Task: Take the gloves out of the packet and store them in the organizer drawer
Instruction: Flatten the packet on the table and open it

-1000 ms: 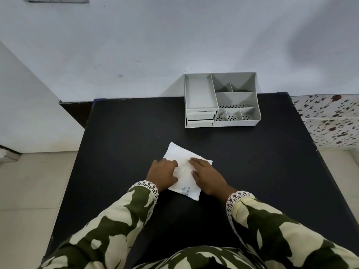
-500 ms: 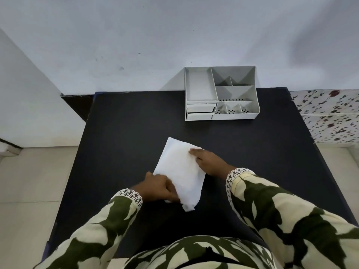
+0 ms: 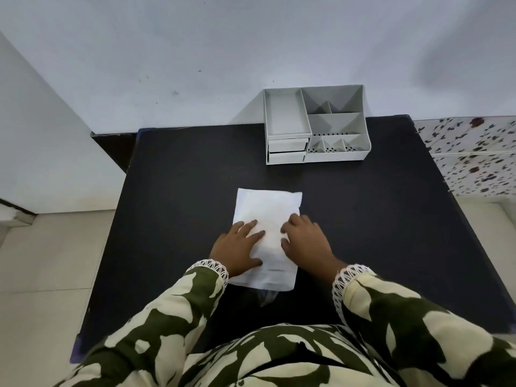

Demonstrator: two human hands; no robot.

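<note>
A white glove packet [image 3: 268, 210] lies flat on the black table [image 3: 173, 191], its long side pointing away from me. My left hand [image 3: 237, 247] rests on the packet's left part with fingers spread. My right hand [image 3: 304, 241] presses its right edge, fingers curled onto the paper. A bit of clear plastic [image 3: 266, 296] sticks out from the packet's near end. The grey organizer [image 3: 315, 124] stands at the table's far edge against the wall, with two small drawers [image 3: 287, 150] at its front left, both closed. No gloves are visible.
The organizer has an open tray at the left and several open compartments at the right. A white wall [image 3: 195, 51] rises behind the table. A floral-patterned surface [image 3: 474, 155] lies right of the table, tiled floor [image 3: 42, 261] to the left.
The packet has been turned from slanted to straight, lengthwise in front of me. My left hand moved from its near corner up onto its left part; the right hand shifted to its right edge.
</note>
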